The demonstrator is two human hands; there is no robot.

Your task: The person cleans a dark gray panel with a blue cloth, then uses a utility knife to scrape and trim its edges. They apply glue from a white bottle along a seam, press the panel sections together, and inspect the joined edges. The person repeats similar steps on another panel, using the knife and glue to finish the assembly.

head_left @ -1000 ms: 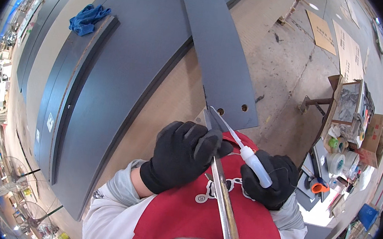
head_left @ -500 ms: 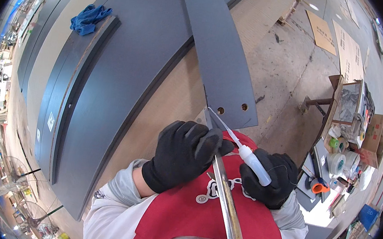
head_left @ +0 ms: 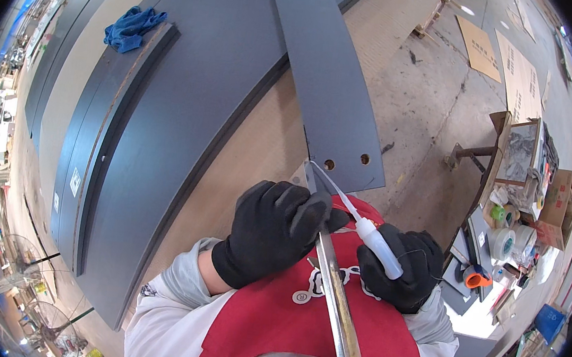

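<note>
My left hand point(head_left: 273, 222), in a black glove, is closed on a long narrow metal strip point(head_left: 335, 296) with a yellowish inner face. The strip slants down across my red apron, its upper end by the corner of a dark grey panel point(head_left: 333, 93) with two round holes. In my black-gloved right hand point(head_left: 407, 269) is a white translucent glue bottle point(head_left: 379, 248), tilted so its long thin nozzle points up and left. The nozzle's tip is at the panel's corner beside the strip's end; whether it touches cannot be made out.
Wide grey panels point(head_left: 192, 78) lie on the left, with a narrow grey board point(head_left: 111, 153) and a crumpled blue cloth point(head_left: 133, 28) on top. At right a bench carries tape rolls point(head_left: 502, 243), an orange roll point(head_left: 476, 278) and a cardboard box point(head_left: 556, 207). Cardboard sheets point(head_left: 479, 48) are on the floor.
</note>
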